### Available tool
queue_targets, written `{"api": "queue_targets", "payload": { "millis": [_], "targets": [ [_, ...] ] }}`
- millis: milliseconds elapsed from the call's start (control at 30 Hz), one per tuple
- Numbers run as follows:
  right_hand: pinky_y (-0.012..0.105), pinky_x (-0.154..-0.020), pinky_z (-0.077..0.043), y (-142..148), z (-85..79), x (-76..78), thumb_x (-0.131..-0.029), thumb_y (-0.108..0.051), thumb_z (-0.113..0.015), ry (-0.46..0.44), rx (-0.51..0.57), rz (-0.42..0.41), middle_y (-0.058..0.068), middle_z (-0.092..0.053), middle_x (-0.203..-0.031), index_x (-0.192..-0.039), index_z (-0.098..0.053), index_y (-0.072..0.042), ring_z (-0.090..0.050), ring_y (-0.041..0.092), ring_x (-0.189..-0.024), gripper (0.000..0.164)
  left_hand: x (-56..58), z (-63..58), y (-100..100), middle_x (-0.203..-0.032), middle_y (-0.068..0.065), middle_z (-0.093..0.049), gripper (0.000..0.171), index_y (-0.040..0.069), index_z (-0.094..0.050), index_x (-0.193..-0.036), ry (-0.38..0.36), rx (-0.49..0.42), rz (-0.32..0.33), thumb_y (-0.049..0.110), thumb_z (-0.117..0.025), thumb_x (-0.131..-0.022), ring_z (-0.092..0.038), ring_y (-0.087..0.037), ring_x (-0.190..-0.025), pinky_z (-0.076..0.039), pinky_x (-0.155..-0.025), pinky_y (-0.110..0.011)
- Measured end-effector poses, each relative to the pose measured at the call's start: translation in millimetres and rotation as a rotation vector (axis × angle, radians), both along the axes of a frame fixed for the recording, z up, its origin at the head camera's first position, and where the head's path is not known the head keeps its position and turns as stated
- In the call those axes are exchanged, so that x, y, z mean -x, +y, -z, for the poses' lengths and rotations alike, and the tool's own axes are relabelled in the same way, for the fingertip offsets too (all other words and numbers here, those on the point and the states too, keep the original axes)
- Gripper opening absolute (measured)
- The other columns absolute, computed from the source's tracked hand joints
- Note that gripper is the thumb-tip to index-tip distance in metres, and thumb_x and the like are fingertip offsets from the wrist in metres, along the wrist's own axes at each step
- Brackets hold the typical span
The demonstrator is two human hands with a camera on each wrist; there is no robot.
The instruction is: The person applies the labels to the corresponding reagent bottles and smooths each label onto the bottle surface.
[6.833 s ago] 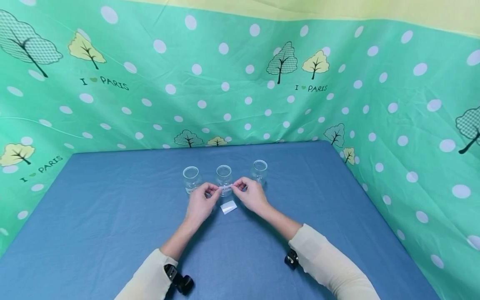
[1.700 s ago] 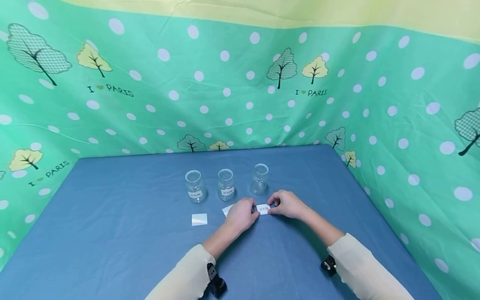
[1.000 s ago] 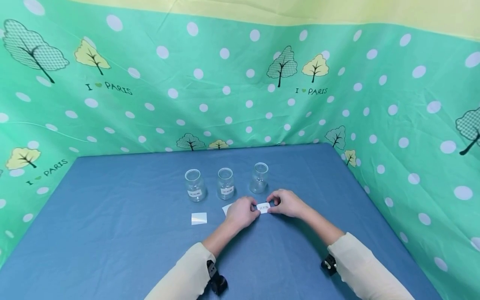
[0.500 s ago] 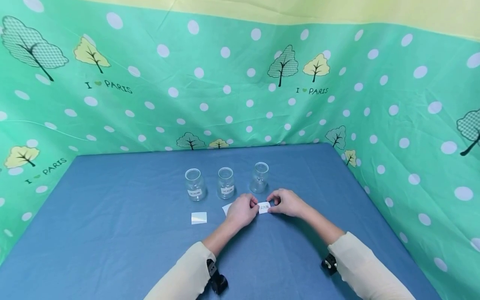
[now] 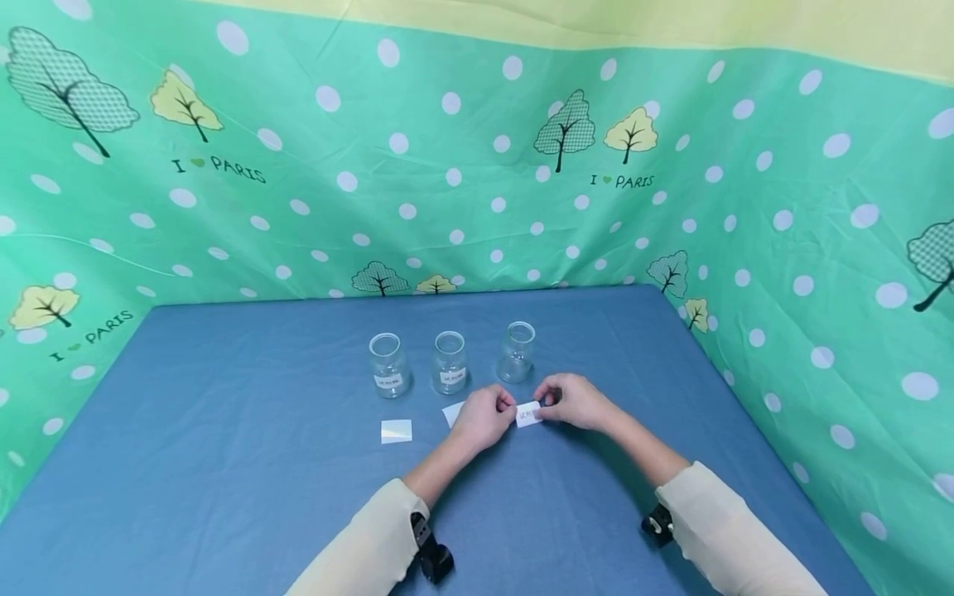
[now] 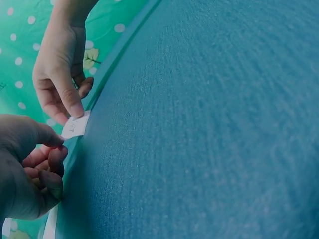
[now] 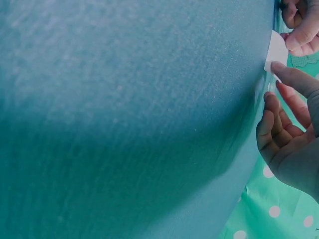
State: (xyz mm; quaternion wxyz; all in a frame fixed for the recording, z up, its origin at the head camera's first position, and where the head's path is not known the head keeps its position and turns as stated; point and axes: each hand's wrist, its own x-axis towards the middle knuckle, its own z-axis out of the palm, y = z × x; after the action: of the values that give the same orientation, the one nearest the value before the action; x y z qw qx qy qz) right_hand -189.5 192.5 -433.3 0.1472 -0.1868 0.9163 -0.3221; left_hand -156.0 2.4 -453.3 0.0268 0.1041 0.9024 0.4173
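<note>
A small white label (image 5: 527,414) with dark handwritten marks is stretched between both hands, in front of the right-hand glass jar (image 5: 515,356). My left hand (image 5: 483,417) pinches its left end between thumb and finger. At its right end is my right hand (image 5: 580,403), thumb on the written face and forefinger along the edge. In the left wrist view the label (image 6: 76,127) spans the gap between the two hands. The right wrist view shows its plain side (image 7: 276,52), with the right thumb (image 7: 279,69) at the near corner. That right-hand jar bears no label.
The left jar (image 5: 387,364) and the middle jar (image 5: 450,362) stand in a row with it, each with a written label low on its front. One white slip (image 5: 397,431) lies on the blue tablecloth (image 5: 261,463); another (image 5: 450,413) is partly behind my left hand.
Earlier both hands were at a label on the middle jar; now they hold another label further right. A slip has appeared at left. Lately the label has tilted slightly, its right end rising.
</note>
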Motion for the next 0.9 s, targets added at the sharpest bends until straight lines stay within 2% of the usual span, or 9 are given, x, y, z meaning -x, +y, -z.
{"api": "queue_targets", "payload": {
  "millis": [333, 633, 767, 900],
  "targets": [
    [0.031, -0.052, -0.049, 5.0, 1.1, -0.4, -0.08, -0.012, -0.072, -0.216, 0.186, 0.019, 0.004, -0.061, -0.074, -0.091, -0.063, -0.001, -0.055, 0.013, -0.056, 0.018, -2.6, -0.9, -1.5, -0.074, 0.001, -0.061, 0.005, 0.01, -0.065, -0.084, -0.003, -0.019, 0.014, 0.014, -0.06, -0.084, -0.052, -0.009, -0.067, -0.043, -0.064, -0.023],
    [0.028, -0.049, -0.047, 4.4, 1.2, 0.3, -0.083, -0.008, -0.067, -0.275, 0.266, 0.025, 0.001, -0.06, -0.071, -0.094, -0.062, 0.002, -0.054, 0.013, -0.053, 0.016, -2.3, 4.6, -4.1, -0.076, 0.0, -0.062, 0.006, 0.011, -0.065, -0.084, -0.001, -0.059, 0.022, 0.014, -0.06, -0.083, -0.052, -0.008, -0.07, -0.042, -0.066, -0.022],
    [0.028, -0.05, -0.048, 4.2, -1.6, 0.2, -0.083, -0.008, -0.067, -0.297, 0.306, 0.036, 0.001, -0.06, -0.072, -0.096, -0.062, 0.003, -0.054, 0.012, -0.054, 0.018, -3.4, 4.3, -6.9, -0.079, -0.001, -0.063, 0.008, 0.01, -0.066, -0.086, -0.009, -0.124, 0.022, 0.014, -0.06, -0.084, -0.052, -0.008, -0.07, -0.042, -0.065, -0.02],
    [0.028, -0.052, -0.049, 2.8, -4.4, -0.3, -0.083, -0.009, -0.068, -0.313, 0.339, 0.04, 0.002, -0.061, -0.074, -0.099, -0.061, 0.005, -0.055, 0.012, -0.055, 0.022, -5.3, 1.4, -10.8, -0.078, -0.005, -0.063, 0.009, 0.007, -0.065, -0.089, -0.059, -0.257, 0.017, 0.013, -0.06, -0.085, -0.054, -0.007, -0.06, -0.045, -0.057, -0.022]
  ]
}}
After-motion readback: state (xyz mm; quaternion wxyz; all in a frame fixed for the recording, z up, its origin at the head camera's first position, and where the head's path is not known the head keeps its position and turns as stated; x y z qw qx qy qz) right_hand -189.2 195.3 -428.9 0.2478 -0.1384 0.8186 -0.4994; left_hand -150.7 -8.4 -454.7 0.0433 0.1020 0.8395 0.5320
